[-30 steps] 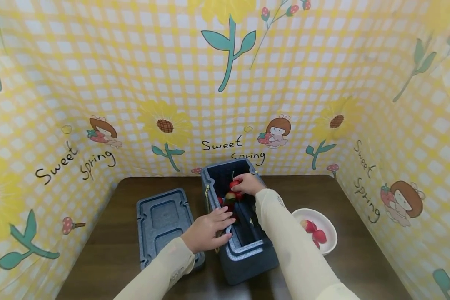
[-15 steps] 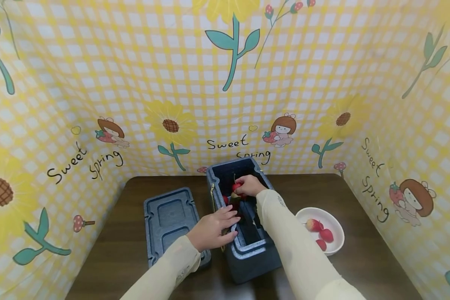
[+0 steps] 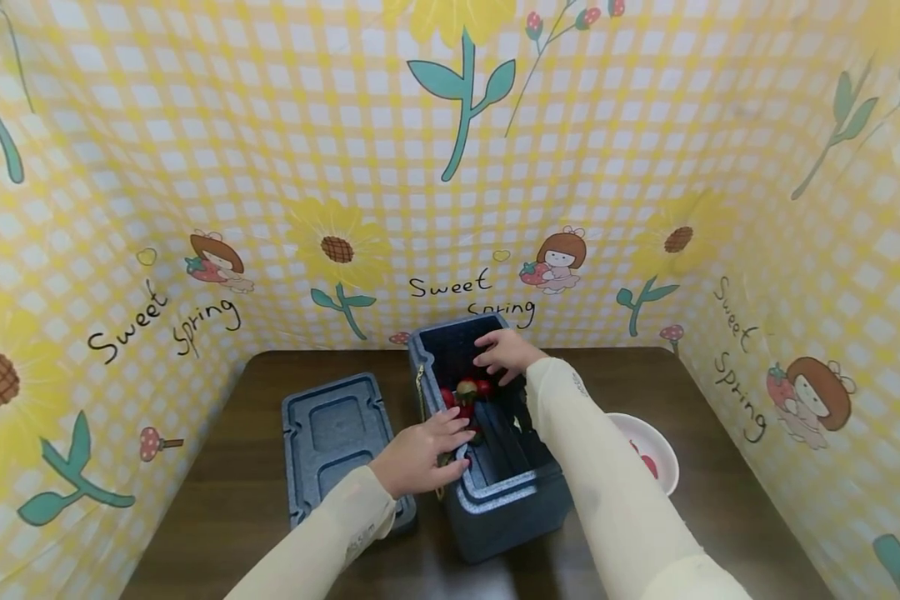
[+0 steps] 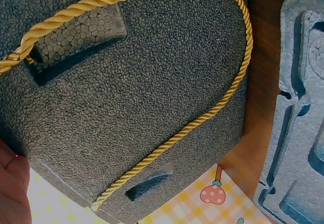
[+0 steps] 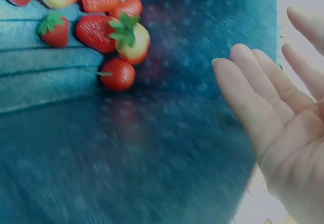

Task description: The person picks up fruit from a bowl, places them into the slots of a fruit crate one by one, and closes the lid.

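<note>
A dark grey-blue foam box [image 3: 506, 521] stands without its lid. My left hand [image 3: 422, 456] rests on its left rim, fingers spread; in the left wrist view part of that hand [image 4: 14, 188] shows at the box's edge. Over the far right part of the opening is my right hand [image 3: 512, 353], fingers apart and holding nothing; the right wrist view shows its bare palm [image 5: 291, 138]. Several red fruits lie in the box, among them a strawberry [image 5: 54, 30] with green leaves and a round cherry [image 5: 119, 74] with a stem.
Left of the box the grey lid [image 3: 337, 425] lies on the brown table [image 3: 217, 467]. A gold rope [image 4: 174, 139] hangs on the box's left side. At the right, partly behind my sleeve, is a white bowl [image 3: 669, 454] with red fruit. Checked cloth surrounds the table.
My right hand has let go of a red fruit inside the box and risen slightly to the right, its fingers opened. My left hand stays on the rim.
</note>
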`<act>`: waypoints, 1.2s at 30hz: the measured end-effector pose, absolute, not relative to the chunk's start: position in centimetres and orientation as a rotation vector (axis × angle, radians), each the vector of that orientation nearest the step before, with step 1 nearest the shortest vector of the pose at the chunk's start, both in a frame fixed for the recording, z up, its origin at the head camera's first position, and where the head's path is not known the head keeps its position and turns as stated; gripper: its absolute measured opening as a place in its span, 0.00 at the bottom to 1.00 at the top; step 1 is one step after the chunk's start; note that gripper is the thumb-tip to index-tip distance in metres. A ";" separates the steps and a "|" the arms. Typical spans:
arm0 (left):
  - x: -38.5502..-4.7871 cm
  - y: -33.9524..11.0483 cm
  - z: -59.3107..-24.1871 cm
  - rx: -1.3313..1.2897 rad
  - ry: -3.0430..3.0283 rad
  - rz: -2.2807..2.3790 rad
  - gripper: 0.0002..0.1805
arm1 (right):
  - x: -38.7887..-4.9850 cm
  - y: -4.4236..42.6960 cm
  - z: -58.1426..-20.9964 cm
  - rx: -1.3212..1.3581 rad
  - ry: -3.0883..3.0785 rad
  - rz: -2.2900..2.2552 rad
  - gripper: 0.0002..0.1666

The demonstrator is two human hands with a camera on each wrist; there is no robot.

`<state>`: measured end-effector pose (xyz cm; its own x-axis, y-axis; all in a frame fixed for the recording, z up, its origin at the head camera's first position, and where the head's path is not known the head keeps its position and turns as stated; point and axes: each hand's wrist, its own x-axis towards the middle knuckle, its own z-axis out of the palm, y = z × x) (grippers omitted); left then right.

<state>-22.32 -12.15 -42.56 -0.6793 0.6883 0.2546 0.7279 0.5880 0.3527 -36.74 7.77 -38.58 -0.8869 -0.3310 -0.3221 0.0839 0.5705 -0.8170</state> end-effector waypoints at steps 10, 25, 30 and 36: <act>-22.7 -12.3 -42.3 -1.195 -2.792 -0.638 0.25 | -36.8 13.4 -35.9 -0.269 2.434 -1.336 0.31; -22.1 -12.1 -43.0 -1.161 -2.775 -0.560 0.26 | -33.8 20.1 -37.1 -0.470 2.599 -1.102 0.28; -21.8 -12.0 -43.2 -1.125 -2.769 -0.513 0.27 | -32.5 22.5 -38.9 -0.512 2.629 -1.017 0.28; -21.7 -11.7 -43.0 -1.106 -2.748 -0.502 0.27 | -31.3 25.8 -40.9 -0.469 2.663 -0.922 0.27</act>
